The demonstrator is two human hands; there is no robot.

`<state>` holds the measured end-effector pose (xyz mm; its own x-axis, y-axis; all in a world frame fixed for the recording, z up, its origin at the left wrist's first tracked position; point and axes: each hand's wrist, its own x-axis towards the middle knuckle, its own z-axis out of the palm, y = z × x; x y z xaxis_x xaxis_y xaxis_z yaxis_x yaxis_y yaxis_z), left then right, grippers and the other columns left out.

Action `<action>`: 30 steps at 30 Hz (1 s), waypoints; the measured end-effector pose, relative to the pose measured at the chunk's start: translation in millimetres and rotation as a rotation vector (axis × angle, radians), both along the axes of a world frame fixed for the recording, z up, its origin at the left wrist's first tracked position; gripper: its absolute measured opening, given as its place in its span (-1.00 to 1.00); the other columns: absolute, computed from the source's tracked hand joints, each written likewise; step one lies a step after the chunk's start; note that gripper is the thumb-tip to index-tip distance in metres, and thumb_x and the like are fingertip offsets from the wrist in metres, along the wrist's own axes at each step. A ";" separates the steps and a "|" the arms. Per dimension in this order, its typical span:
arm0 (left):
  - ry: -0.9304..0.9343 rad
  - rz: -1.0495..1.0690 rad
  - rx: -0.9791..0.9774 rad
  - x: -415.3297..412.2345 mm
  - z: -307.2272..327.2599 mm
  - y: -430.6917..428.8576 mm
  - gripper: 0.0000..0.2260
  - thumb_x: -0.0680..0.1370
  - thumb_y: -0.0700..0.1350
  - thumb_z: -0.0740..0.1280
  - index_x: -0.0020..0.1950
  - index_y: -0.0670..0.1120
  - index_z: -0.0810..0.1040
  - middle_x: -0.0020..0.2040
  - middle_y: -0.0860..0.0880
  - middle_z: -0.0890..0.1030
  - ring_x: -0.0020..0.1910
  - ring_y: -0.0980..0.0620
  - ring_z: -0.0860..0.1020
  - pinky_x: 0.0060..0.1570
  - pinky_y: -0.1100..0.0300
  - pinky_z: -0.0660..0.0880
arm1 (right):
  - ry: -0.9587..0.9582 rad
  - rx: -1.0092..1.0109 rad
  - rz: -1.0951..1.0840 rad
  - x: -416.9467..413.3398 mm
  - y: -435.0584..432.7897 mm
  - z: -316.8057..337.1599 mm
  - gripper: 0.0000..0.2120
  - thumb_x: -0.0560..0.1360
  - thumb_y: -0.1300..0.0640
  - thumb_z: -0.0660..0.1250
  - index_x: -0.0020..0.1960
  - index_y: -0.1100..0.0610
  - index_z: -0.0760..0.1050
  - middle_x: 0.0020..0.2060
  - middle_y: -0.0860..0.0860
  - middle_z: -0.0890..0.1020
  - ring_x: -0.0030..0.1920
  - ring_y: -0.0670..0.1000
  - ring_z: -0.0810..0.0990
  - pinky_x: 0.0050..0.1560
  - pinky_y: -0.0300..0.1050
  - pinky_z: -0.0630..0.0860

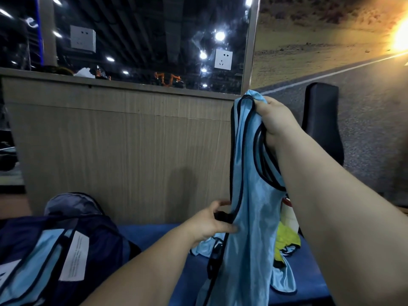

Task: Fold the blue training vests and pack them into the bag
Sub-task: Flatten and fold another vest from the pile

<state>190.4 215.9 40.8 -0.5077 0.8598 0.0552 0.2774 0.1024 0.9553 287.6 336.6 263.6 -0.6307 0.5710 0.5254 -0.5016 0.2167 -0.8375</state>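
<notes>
A light blue training vest (249, 195) with black trim hangs upright in the middle right. My right hand (276, 120) grips its shoulder straps at the top, held high. Lower down, my left hand (212, 224) pinches the vest's black side edge. Beneath the hanging vest lies a heap of more blue vests (207, 246) and a yellow-green vest (287, 239) on the blue surface. At the lower left a dark navy bag (95, 235) stands unzipped, with a folded blue vest (33, 268) and its white label inside.
A blue padded surface (150, 235) carries everything. A wooden panel wall (121, 140) rises right behind it, with a dark glass pane and white sockets (223, 59) above. A black chair back (322, 120) stands at the right.
</notes>
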 end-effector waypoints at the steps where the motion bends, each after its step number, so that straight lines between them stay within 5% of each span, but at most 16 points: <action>1: 0.011 0.009 -0.017 -1.7 2.4 1.6 -0.32 0.27 0.02 0.58 0.35 0.11 0.42 0.27 0.06 0.53 0.25 0.07 0.50 0.34 0.09 0.42 | 0.004 -0.002 -0.002 -0.1 -0.1 0.9 -0.93 0.55 0.19 0.37 0.03 0.14 0.55 -0.25 0.07 0.71 -0.24 0.04 0.70 -0.23 -0.08 0.61; 5: -0.014 0.006 -0.008 -12.1 8.9 0.6 -0.48 0.27 -0.06 0.53 0.22 -0.07 0.59 0.08 0.01 0.69 0.10 0.02 0.64 0.26 0.03 0.50 | 0.043 -0.025 -0.025 5.9 6.6 1.4 -0.89 0.55 0.18 0.38 0.06 0.16 0.56 -0.21 0.09 0.71 -0.20 0.06 0.70 -0.17 -0.05 0.63; 12: -0.145 0.063 0.183 -38.0 17.3 -22.6 -0.63 0.35 -0.29 0.50 0.11 -0.16 0.50 -0.04 -0.12 0.64 -0.09 -0.07 0.64 -0.04 0.07 0.59 | 0.101 -0.095 -0.224 24.3 36.4 -6.4 -0.84 0.52 0.10 0.41 0.06 0.13 0.56 -0.13 0.11 0.68 -0.16 0.08 0.68 -0.09 -0.03 0.64; 15: -0.171 0.003 0.217 -52.1 28.4 -37.2 -0.54 0.36 -0.25 0.49 0.22 -0.16 0.47 0.10 -0.15 0.64 0.06 -0.10 0.63 0.05 0.07 0.59 | 0.117 -0.125 -0.317 29.9 52.1 -11.4 -0.83 0.53 0.07 0.38 0.08 0.11 0.55 -0.11 0.09 0.66 -0.16 0.06 0.66 -0.14 -0.10 0.62; 19: -0.096 0.052 0.091 -78.8 52.8 -67.0 -0.53 0.36 -0.06 0.47 0.21 -0.21 0.52 0.02 -0.15 0.64 -0.09 -0.04 0.62 -0.10 0.14 0.59 | 0.141 -0.208 -0.372 33.6 73.8 -24.6 -0.86 0.53 0.08 0.38 0.04 0.12 0.53 -0.19 0.06 0.60 -0.22 0.03 0.60 -0.20 -0.12 0.55; 24: 0.016 0.043 -0.053 -108.3 82.6 -98.9 -0.34 0.05 0.07 0.65 0.07 -0.16 0.62 -0.04 -0.13 0.67 -0.10 -0.04 0.63 -0.08 0.12 0.60 | 0.082 -0.196 -0.322 26.4 92.4 -57.5 -0.81 0.51 0.08 0.41 0.05 0.15 0.53 -0.17 0.09 0.63 -0.19 0.05 0.62 -0.07 -0.01 0.58; 30: -0.070 -0.077 -0.399 -142.6 104.8 -116.8 -0.57 0.24 -0.17 0.55 0.09 -0.20 0.63 0.07 -0.24 0.63 -0.01 -0.16 0.62 0.16 -0.08 0.49 | -0.042 -0.184 -0.180 19.9 106.5 -109.7 -0.85 0.56 0.12 0.35 0.03 0.21 0.54 -0.22 0.10 0.64 -0.23 0.06 0.64 -0.14 -0.04 0.60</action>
